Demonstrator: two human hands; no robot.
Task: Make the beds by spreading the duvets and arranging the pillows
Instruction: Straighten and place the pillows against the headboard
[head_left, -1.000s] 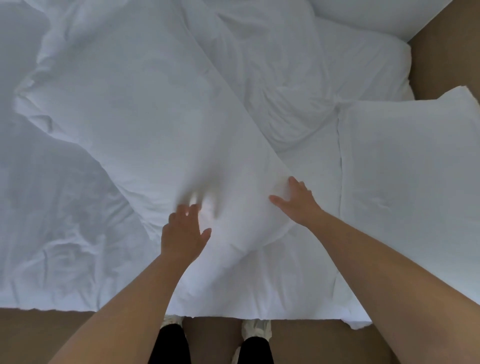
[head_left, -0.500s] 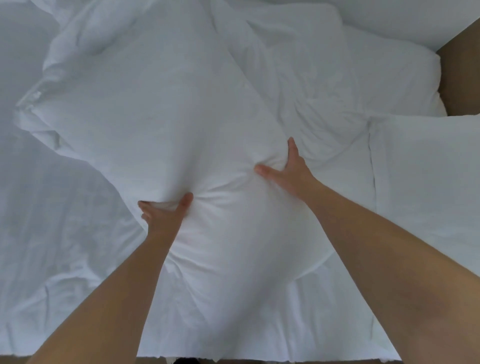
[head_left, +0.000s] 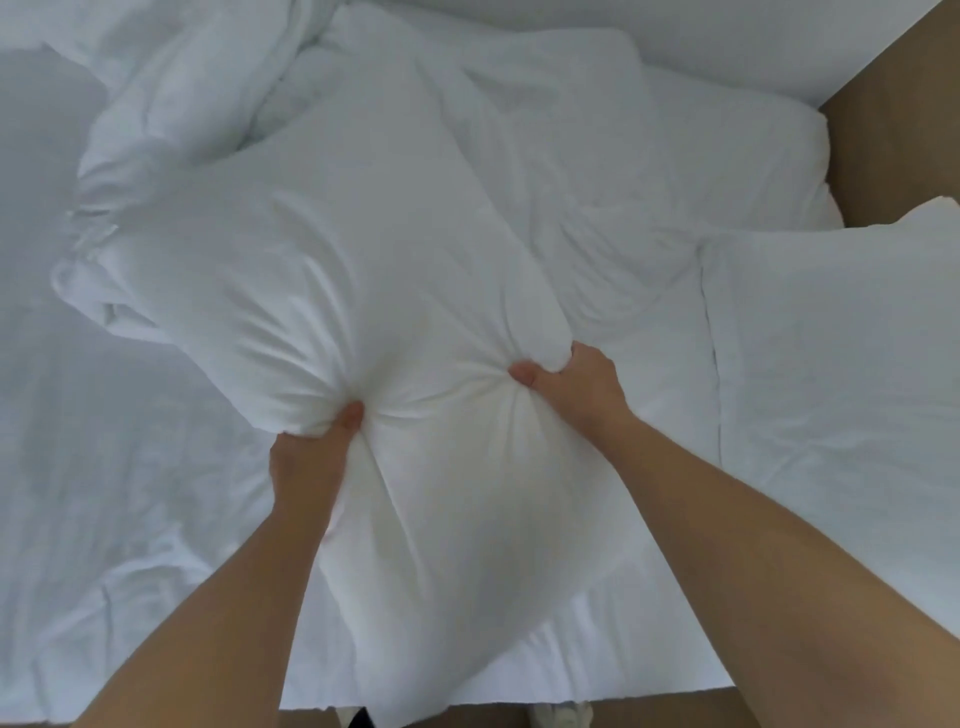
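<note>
I clamp both hands, left (head_left: 311, 447) and right (head_left: 576, 384), on the pillow (head_left: 363, 291) near the bed's (head_left: 130, 519) front edge; I should lift evenly.

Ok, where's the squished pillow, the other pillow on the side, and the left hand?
squished pillow (head_left: 363, 270), head view, on its smooth upper face.
other pillow (head_left: 841, 374), head view, on the middle of its top.
left hand (head_left: 311, 454), head view, on the back of the hand.
</note>
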